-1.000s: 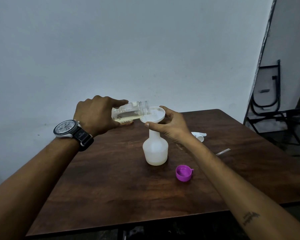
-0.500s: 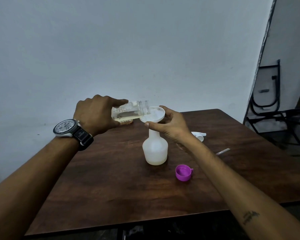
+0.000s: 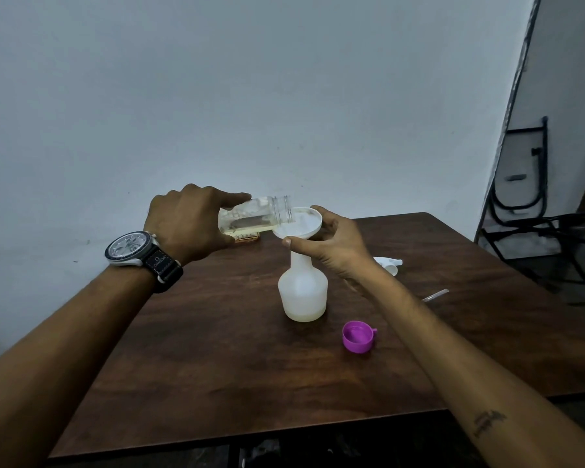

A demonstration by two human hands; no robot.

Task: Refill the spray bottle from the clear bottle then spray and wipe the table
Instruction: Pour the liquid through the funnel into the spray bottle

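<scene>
A white spray bottle body (image 3: 303, 292) stands upright in the middle of the brown table (image 3: 217, 366), with a white funnel (image 3: 301, 224) seated in its neck. My right hand (image 3: 331, 244) grips the funnel's rim and stem. My left hand (image 3: 190, 224) holds the clear bottle (image 3: 254, 216) tipped almost level, its open mouth over the funnel's left edge. Pale yellowish liquid lies along the clear bottle's lower side. A thin layer of liquid shows at the spray bottle's bottom.
A purple cap (image 3: 358, 336) lies open side up to the right of the spray bottle. The white spray head (image 3: 389, 263) with its thin tube (image 3: 434, 294) lies behind my right forearm. Folded black chairs (image 3: 537, 231) stand by the wall at the right.
</scene>
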